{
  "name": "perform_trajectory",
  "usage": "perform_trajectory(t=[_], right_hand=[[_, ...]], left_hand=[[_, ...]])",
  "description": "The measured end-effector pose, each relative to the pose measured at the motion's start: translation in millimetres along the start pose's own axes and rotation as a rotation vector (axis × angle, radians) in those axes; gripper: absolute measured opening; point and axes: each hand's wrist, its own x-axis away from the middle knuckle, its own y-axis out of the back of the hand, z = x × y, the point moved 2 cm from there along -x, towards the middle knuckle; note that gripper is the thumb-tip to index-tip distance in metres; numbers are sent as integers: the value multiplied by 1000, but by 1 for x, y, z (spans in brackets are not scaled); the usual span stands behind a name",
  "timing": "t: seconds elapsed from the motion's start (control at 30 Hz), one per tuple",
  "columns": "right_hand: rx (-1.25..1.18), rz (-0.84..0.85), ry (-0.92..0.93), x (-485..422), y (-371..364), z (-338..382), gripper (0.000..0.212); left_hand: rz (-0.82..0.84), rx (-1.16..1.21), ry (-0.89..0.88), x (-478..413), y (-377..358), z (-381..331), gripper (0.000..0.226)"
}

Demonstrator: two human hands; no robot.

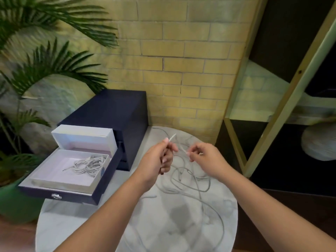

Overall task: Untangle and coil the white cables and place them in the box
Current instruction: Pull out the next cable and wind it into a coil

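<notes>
A tangle of thin white cables [183,180] sprawls over the round marble table [76,220], with one long loop reaching the near right. My left hand [157,160] pinches a white cable end [172,138] that sticks up past my thumb. My right hand [203,157] pinches another white cable piece between thumb and forefinger, just right of the left hand. Both hands hover above the tangle. At the left stands a dark blue box [116,113] with its lower drawer [60,179] pulled out; a coiled bundle of white cables [87,165] lies in it.
An upper white-lined drawer [85,137] is also pulled out a little. A palm plant in a green pot [16,202] stands at the left. Behind is a yellow brick wall [172,60]; a gold-framed shelf unit [283,99] rises at the right.
</notes>
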Motion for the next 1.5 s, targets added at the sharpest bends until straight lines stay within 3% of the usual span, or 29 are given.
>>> perform_trajectory(t=[0.17,0.27,0.53,0.73,0.87,1.0,1.1,1.3,1.5], right_hand=[[65,315,84,22,-31,7,7],[27,368,116,29,-37,12,8],[327,295,246,23,-8,21,16],[456,128,381,12,6,27,11],[428,72,455,7,3,30,18],[323,50,407,5,0,29,19],[271,23,367,3,-1,34,22],[110,-4,206,1,7,15,6],[-33,124,-77,-1,-6,-17,26]], left_hand=[[44,35,-10,-8,-7,-13,32],[45,9,-10,-12,2,-8,30],[10,-627,12,-16,35,16,23],[61,-898,76,-10,37,25,27],[48,-789,133,-2,33,20,35],[72,-785,75,4,31,12,35],[56,-652,78,5,31,6,37],[9,-373,122,8,34,-4,41],[30,-191,179,9,28,-8,45]])
